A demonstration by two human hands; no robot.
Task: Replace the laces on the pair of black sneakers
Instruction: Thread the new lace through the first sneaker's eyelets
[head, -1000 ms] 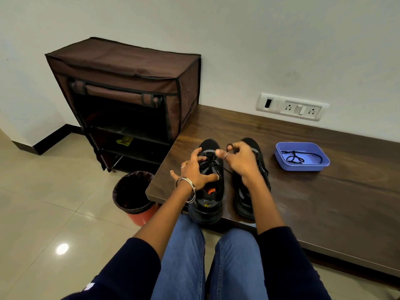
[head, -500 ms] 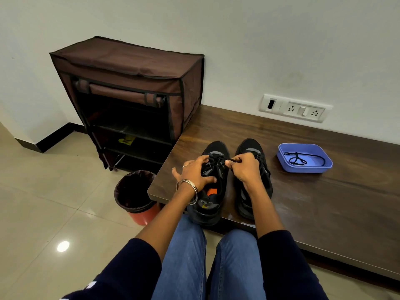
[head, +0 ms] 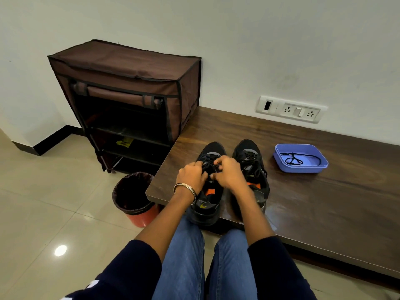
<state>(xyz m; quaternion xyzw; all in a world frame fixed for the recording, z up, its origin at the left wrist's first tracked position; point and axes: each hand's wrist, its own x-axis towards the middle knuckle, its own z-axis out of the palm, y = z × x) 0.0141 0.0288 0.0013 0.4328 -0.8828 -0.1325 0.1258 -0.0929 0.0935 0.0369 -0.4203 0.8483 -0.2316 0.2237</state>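
Both hands are over the left sneaker [head: 206, 191] at the counter's [head: 324, 202] near left corner. Left hand [head: 191, 177] and right hand [head: 228, 173] each have their grip curled in on the black lace [head: 211, 164], pinching it by the look of it, though the fingers hide the detail. Right sneaker [head: 252, 167] sits just beside. Spare lace [head: 295, 159] lies in the blue tray [head: 281, 159] toward the back edge.

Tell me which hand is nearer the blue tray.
Right. The right hand works the laces of the left sneaker, with only the right sneaker between it and the blue tray. The left hand is on that same sneaker's far side.
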